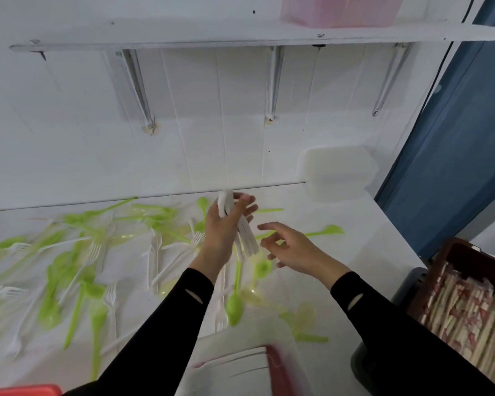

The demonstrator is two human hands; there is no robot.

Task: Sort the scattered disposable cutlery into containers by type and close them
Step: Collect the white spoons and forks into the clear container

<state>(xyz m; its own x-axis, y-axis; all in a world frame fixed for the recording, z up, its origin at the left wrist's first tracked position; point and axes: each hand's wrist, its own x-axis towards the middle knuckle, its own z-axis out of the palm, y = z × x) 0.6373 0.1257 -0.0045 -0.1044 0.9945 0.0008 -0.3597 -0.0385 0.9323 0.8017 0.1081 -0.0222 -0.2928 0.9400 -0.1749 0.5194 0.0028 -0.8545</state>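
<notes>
Sorting hardly begun: left hand grips white bunch, right hand loose, empty (most forks, spoons lie on table).

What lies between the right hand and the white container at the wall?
Head view: one green spoon beside the right hand, then bare table up to the white container.

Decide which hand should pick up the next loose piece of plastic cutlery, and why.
Right. The right hand is open and empty; the left hand grips a bundle of white plastic cutlery.
</notes>
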